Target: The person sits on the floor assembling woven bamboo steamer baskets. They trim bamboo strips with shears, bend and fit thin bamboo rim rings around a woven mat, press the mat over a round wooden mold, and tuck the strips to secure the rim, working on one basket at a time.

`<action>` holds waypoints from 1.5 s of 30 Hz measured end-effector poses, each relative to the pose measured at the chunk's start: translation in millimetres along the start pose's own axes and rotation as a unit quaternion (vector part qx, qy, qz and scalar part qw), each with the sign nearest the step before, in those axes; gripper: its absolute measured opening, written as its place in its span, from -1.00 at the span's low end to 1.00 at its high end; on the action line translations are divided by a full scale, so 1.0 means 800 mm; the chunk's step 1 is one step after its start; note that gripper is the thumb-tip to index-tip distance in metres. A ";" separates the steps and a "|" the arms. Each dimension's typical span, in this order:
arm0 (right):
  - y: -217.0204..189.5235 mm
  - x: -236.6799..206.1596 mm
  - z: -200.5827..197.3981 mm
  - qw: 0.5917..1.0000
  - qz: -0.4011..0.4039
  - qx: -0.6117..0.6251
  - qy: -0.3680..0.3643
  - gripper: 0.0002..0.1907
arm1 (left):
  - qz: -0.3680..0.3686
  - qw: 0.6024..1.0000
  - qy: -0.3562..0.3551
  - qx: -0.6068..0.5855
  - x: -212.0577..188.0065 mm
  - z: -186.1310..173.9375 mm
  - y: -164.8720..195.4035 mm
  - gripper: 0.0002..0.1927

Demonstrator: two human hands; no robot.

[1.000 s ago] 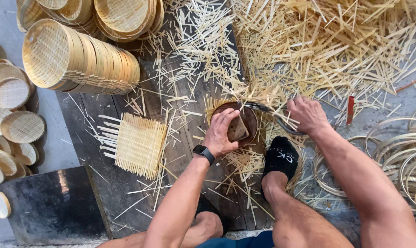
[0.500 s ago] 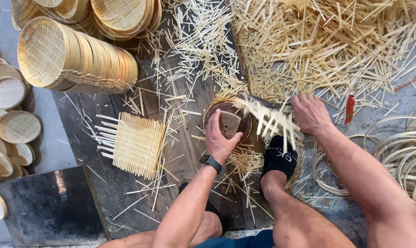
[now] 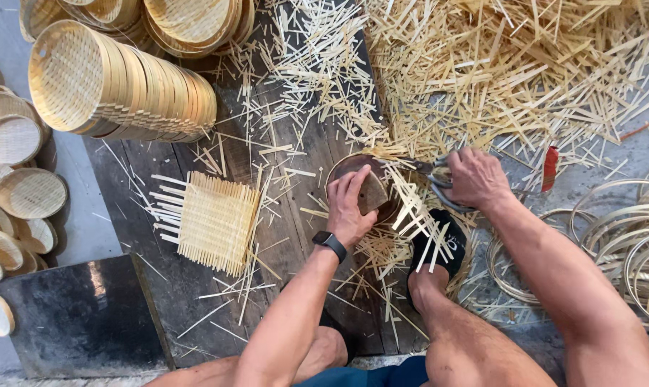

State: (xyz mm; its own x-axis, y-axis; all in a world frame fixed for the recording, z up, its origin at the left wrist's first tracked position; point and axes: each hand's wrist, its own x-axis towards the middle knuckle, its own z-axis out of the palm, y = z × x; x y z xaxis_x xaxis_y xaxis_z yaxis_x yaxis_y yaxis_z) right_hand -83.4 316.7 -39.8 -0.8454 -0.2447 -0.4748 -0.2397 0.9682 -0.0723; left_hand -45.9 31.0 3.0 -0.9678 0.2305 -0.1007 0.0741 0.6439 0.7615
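Left hand (image 3: 353, 206): my grip lies flat on the round dark block (image 3: 364, 188).
Right hand (image 3: 475, 178): my grip closed on metal shears (image 3: 439, 183), right of the block.
Mat (image 3: 213, 222): woven splints, left of the block.

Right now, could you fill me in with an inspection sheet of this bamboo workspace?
Surface: dark wooden boards, strewn with slivers.
Job's things: round dark form with woven strips over it; shears.
Clutter: heap of bamboo strips; square woven mat.
Grippers: left hand presses the form; right hand grips the shears.
Cables: nothing seen.
Surroundings: stacked woven trays; bamboo hoops; black-socked foot.
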 end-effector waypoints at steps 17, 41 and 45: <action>-0.008 0.017 -0.005 0.990 -0.058 -0.072 0.108 -0.28 | 0.104 0.965 -0.234 0.052 0.036 -0.042 -0.019 -0.01; 0.115 -0.097 0.002 0.882 0.018 0.227 -0.413 -0.52 | -0.123 0.987 0.083 0.067 0.012 -0.006 -0.024 0.27; 0.110 -0.021 -0.018 0.907 0.041 0.139 -0.395 -0.43 | -0.136 0.986 0.083 0.051 0.011 -0.005 -0.018 0.27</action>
State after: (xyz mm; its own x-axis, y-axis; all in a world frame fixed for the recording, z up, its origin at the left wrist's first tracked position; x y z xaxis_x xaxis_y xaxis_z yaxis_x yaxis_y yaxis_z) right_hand -97.2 405.0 -25.6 -0.2224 -0.1642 -0.9610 0.0301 0.9841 -0.1751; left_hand -56.2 20.9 -6.0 -0.9807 -0.0768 -0.1800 -0.1774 0.7370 0.6522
